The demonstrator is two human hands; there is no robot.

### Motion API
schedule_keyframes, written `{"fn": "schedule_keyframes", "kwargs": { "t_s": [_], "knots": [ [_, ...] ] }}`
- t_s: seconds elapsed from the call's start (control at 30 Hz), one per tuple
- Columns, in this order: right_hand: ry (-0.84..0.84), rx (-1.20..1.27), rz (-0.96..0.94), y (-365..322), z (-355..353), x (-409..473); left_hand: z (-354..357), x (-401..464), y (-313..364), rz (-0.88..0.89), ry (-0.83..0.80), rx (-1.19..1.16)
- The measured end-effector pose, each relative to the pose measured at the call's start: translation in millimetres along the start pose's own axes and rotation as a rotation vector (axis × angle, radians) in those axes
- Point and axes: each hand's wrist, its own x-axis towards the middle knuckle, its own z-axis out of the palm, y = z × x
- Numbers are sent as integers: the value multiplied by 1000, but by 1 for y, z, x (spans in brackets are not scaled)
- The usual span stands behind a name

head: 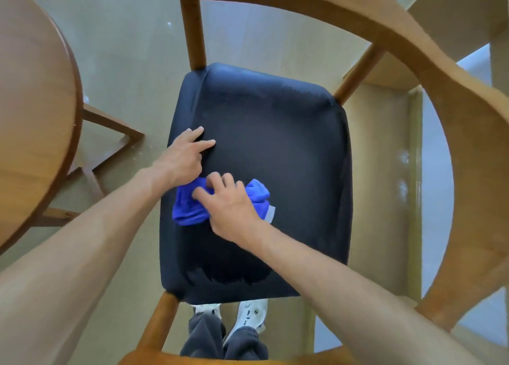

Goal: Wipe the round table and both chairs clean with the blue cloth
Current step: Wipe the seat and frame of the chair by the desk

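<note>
A wooden chair with a dark navy seat cushion (275,133) fills the middle of the head view, seen from above. The blue cloth (190,207) lies bunched on the near left part of the seat. My right hand (228,207) presses down on the cloth with fingers curled into it. My left hand (184,155) rests on the seat's left edge just beyond the cloth, two fingers stretched out flat and its heel touching the cloth. The round wooden table (33,111) shows its edge at the far left.
The chair's curved wooden backrest and armrest (429,61) arcs over the top and right side. Table legs (110,133) cross the pale floor at left. My feet in white shoes (248,317) stand under the seat's near edge. A pale cabinet stands at right.
</note>
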Motion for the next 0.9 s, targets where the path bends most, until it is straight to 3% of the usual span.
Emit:
{"fn": "schedule_keyframes", "kwargs": {
  "t_s": [0.13, 0.23, 0.3, 0.4, 0.5, 0.57, 0.77, 0.9],
  "knots": [
    [-142, -127, -547, -47, 34, -66, 0, -10, -7, 5, -59, 88],
    [-323, -219, -854, -8, 34, -111, 14, -26, -1, -19, -132, 244],
    [-417, -330, -948, 48, 22, -140, 22, -33, 2, -20, -137, 338],
    [-472, -347, -725, 134, -12, -167, 24, -34, 0, -20, -125, 363],
    [-603, -383, -524, 157, -30, -163, 25, -32, 0, -19, -127, 348],
    [-559, -371, -537, 140, -26, -149, 25, -32, -2, -19, -118, 345],
    [-179, -168, -694, 21, 13, -86, 24, -32, -1, -18, -119, 332],
    [-108, -147, -534, -56, 29, -37, 19, -29, -5, 1, -117, 293]
  ]
}}
